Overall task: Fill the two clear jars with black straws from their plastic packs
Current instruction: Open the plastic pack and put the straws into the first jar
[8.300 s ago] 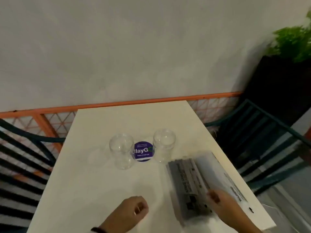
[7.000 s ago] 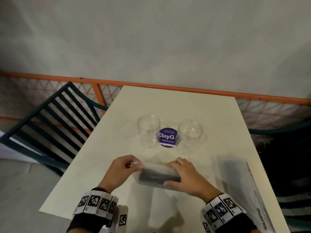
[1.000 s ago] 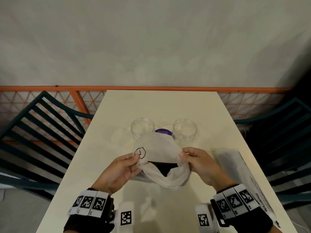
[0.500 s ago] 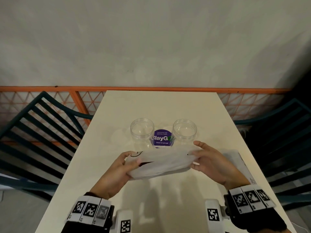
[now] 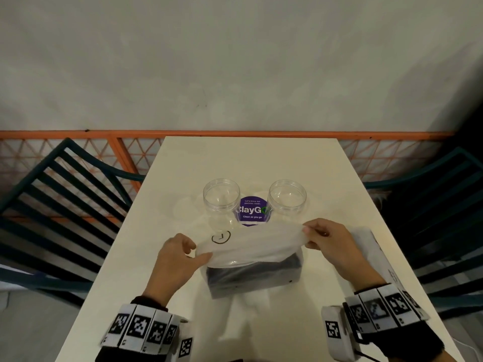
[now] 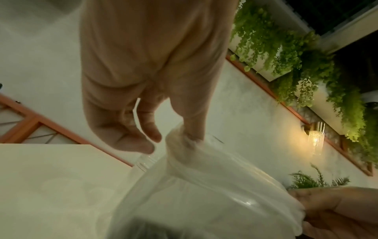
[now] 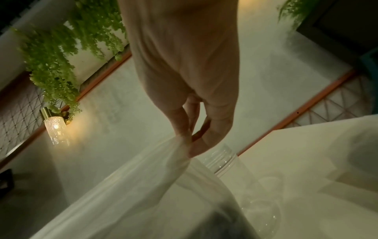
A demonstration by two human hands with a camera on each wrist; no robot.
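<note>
Two clear jars stand side by side mid-table, the left jar (image 5: 221, 196) and the right jar (image 5: 287, 196), both with nothing in them. In front of them a plastic pack (image 5: 252, 246) holds a block of black straws (image 5: 254, 272) resting on the table. My left hand (image 5: 183, 256) pinches the pack's left top edge (image 6: 182, 140). My right hand (image 5: 322, 236) pinches its right top edge (image 7: 180, 145). The film is stretched taut between them, above the straws.
A purple round sticker (image 5: 252, 212) lies between the jars. A second plastic pack (image 5: 376, 252) lies at the table's right edge, behind my right hand. Dark slatted chairs (image 5: 65, 199) flank the white table (image 5: 251, 158). An orange railing (image 5: 125, 142) and a wall are beyond.
Both hands have lifted the pack's top film and pulled it wider and tauter. The black straw block now shows below the film, standing on the table nearer to me.
</note>
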